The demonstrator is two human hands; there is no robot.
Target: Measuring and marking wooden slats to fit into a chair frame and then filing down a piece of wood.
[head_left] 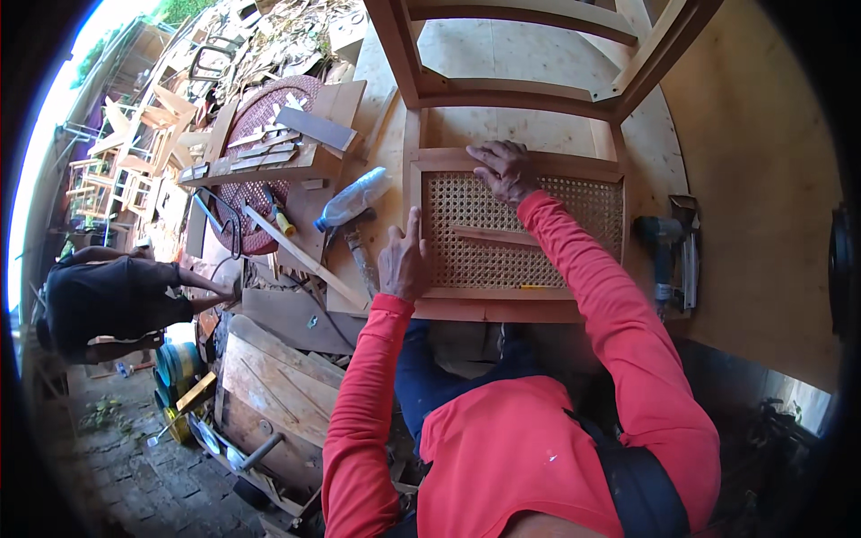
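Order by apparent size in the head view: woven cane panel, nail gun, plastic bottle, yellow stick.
Largest to smallest:
woven cane panel, partly covered
nail gun
plastic bottle
yellow stick

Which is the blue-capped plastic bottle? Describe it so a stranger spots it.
Find the brown wooden frame holding a tan woven cane panel. Beyond its left edge, up and left of the bare left hand, the translucent plastic bottle lies on its side. Its blue cap sets it apart from the pale wooden scraps nearby.
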